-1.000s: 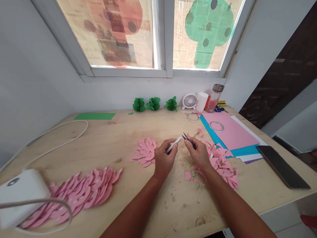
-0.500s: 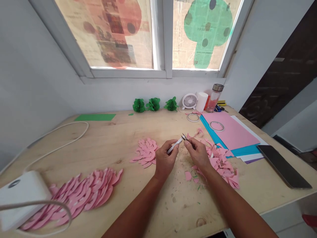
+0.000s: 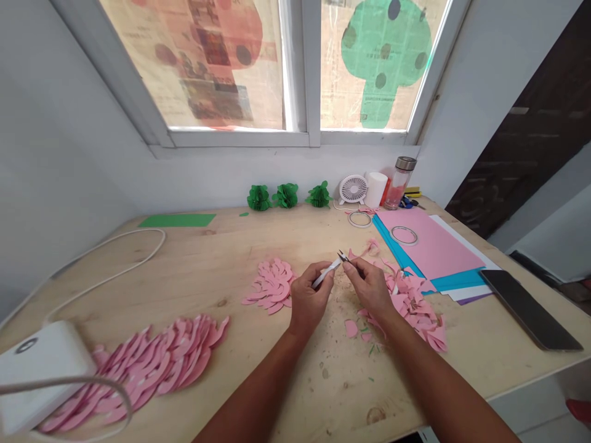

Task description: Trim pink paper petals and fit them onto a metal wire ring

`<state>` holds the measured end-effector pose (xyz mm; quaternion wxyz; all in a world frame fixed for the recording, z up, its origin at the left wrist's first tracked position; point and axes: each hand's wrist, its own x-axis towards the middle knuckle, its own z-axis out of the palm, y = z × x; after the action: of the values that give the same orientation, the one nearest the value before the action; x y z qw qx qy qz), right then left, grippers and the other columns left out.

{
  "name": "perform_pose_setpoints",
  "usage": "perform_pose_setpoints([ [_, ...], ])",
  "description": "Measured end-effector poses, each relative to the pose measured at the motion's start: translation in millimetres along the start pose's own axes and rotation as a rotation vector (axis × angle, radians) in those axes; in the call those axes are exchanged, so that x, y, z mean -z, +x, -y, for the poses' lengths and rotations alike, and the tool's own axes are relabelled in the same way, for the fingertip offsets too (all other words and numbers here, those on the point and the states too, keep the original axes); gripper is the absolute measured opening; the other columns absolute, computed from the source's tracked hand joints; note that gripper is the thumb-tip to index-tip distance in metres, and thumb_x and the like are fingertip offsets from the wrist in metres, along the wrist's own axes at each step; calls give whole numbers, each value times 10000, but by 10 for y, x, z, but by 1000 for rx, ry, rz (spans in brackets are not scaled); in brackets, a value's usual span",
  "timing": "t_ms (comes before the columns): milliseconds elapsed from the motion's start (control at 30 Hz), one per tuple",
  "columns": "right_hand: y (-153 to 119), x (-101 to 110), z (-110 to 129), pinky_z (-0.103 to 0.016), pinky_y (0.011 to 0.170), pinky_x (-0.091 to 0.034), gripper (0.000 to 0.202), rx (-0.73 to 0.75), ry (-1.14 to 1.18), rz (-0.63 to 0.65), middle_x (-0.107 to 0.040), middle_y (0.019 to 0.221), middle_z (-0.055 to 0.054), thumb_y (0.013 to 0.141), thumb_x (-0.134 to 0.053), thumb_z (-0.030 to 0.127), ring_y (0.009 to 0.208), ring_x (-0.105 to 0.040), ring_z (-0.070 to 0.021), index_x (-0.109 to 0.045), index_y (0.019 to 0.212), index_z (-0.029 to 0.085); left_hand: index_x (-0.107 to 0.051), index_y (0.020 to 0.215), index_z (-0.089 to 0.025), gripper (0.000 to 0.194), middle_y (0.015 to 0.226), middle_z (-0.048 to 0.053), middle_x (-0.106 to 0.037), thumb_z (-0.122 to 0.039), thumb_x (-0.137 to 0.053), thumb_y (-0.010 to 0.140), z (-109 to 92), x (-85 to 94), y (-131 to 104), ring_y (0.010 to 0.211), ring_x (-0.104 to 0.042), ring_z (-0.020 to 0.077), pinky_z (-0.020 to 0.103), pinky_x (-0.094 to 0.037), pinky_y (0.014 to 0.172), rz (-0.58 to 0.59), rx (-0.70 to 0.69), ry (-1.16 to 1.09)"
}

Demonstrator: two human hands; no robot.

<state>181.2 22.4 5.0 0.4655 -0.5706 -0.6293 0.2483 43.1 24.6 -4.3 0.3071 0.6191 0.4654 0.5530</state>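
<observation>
Pinched in my left hand is a narrow white strip, its free end pointing up and right. My right hand is closed on small dark scissors, whose tips lie at the end of the strip. Left of my left hand sits a small pile of curved pink paper pieces. Pink paper scraps lie beside and partly behind my right hand. A bigger pile of pink strips is at the lower left.
A white device with a looping cable stands at the left. Green paper balls, a small fan and a bottle line the wall. Coloured sheets with a tape roll and a black phone are at the right.
The white strip and the scissor tips have shifted very slightly within my hands. Both hands remain in nearly the same place.
</observation>
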Motion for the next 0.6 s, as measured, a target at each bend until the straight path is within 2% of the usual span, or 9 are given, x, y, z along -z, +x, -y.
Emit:
perform_pose_setpoints([
  [333,-15,13,59,-214,453,-244,368,11,-34,-35,-389,515,45,824,-450,462,485,-352,-87,-603,702,151,-646,875,-166,212,527,-47,-473,-325,-561,763,-4,0,-2,440,-332,57,162,-283,413,20,6,-13],
  [600,-17,20,78,-216,457,-243,369,14,-66,-54,-387,506,45,822,-458,461,481,-348,-86,-582,660,154,-650,866,-168,201,530,-44,-501,-314,-565,756,-7,4,2,445,-359,62,164,-296,418,1,-1,1],
])
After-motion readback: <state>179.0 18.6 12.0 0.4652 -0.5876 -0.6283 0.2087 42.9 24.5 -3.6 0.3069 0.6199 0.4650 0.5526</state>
